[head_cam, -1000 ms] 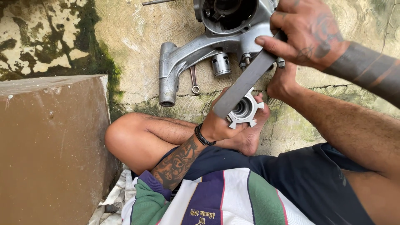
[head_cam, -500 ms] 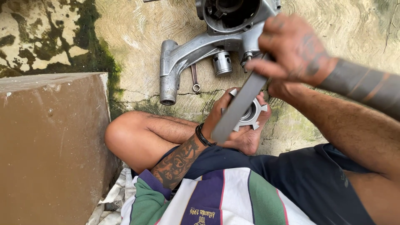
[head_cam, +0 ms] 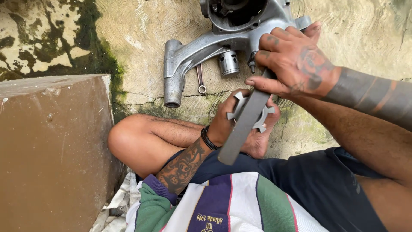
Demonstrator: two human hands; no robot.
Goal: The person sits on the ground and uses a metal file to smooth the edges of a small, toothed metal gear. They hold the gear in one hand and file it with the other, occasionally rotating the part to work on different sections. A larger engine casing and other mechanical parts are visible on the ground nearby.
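Rough concrete floor (head_cam: 141, 34), mossy at left; brown block (head_cam: 51, 150) beside my knee; grey engine casing (head_cam: 223, 38) lies ahead, small wrench (head_cam: 200, 79) by it; my left hand (head_cam: 227, 122) cradles a star-shaped metal part (head_cam: 262, 118) over my foot; my right hand (head_cam: 294, 64), knuckles up, clamps a flat file (head_cam: 242, 129) laid across the part.

The right hand (head_cam: 296, 62) is drawing the flat file (head_cam: 244, 124) nearer across the star-shaped metal part (head_cam: 262, 118), its near end now reaching lower over the shorts (head_cam: 300, 189).
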